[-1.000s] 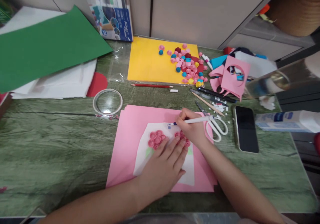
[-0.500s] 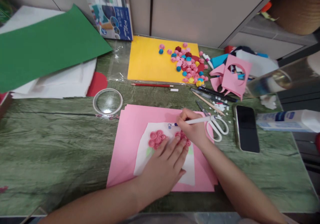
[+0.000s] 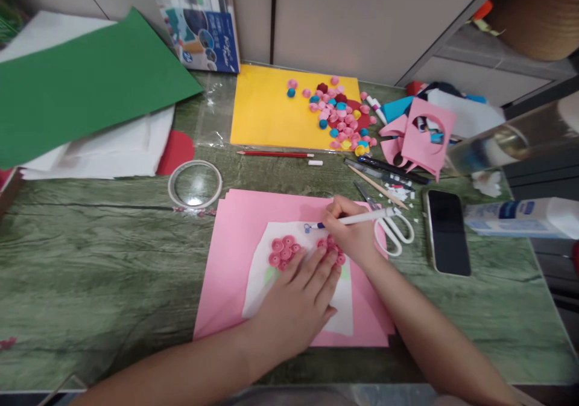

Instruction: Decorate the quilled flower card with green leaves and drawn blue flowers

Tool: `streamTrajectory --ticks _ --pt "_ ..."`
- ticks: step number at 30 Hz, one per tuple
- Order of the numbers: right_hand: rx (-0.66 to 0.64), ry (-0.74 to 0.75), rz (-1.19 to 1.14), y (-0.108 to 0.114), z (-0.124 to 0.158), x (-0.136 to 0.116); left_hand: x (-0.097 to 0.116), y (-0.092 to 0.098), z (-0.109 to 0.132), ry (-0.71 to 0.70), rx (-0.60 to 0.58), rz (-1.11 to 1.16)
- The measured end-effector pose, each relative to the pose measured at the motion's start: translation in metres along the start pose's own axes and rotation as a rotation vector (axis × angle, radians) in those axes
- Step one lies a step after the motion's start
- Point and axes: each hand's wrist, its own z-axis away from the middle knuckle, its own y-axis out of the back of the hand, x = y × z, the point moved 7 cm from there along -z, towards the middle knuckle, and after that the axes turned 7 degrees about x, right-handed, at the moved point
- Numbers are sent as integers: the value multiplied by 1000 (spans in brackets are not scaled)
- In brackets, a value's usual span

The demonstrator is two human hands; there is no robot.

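My right hand is closed around a white marker, its dark tip at a small blue drawing near the top of the white paper. Flat on that paper lies my left hand, fingers spread, fingertips close to the right cluster of pink paper coils. Another pink coil cluster sits left of my fingers, above a pale green patch. Beneath the white paper are pink sheets.
White-handled scissors lie beside my right hand, with a phone farther right. Tape is at the upper left. A red pencil lies below yellow paper bearing several coils. Green paper covers white sheets.
The marker's tip and rear end have shifted slightly to the right with my right hand. My left hand has stayed in place.
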Motion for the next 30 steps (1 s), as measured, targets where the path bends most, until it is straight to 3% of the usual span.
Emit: streamTrajectory --ticks 12,30 --pt "-47 23 43 -4 2 0 0 -1 0 6 3 7" --pt "22 18 107 2 2 -2 1 0 0 -6 -23 -7"
